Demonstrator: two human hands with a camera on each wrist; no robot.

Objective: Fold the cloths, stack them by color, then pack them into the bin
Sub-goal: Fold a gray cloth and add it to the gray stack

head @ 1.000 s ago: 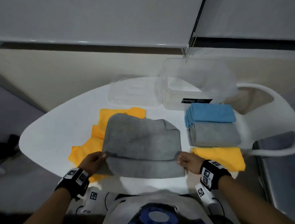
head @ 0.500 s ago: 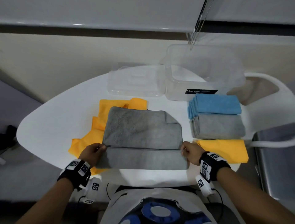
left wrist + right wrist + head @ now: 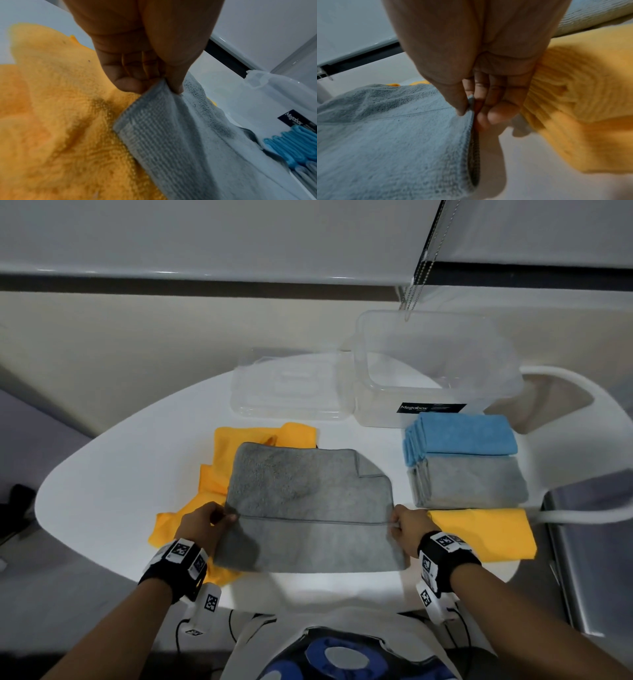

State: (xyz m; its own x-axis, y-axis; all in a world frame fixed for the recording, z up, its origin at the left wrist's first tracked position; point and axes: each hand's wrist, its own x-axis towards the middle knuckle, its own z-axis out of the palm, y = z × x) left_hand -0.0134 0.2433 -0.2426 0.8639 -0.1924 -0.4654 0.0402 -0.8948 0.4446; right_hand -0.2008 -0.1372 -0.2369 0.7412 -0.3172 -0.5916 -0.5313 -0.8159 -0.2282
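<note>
both hands point(image 3: 205, 525) point(image 3: 409, 527) pinch the grey cloth point(image 3: 308, 508); bin point(image 3: 435, 378) label reads "megabox"

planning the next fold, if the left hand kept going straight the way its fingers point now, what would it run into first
The left hand points right, across the grey cloth it pinches, so it would likely travel over that cloth toward the right hand; heights are unclear.

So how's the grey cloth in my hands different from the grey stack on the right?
The grey cloth lies spread wide, partly folded, pinched by the left hand and right hand; the grey stack is compact, folded and untouched. The cloth overlaps an orange cloth; the stack sits clear. Both are grey.
</note>
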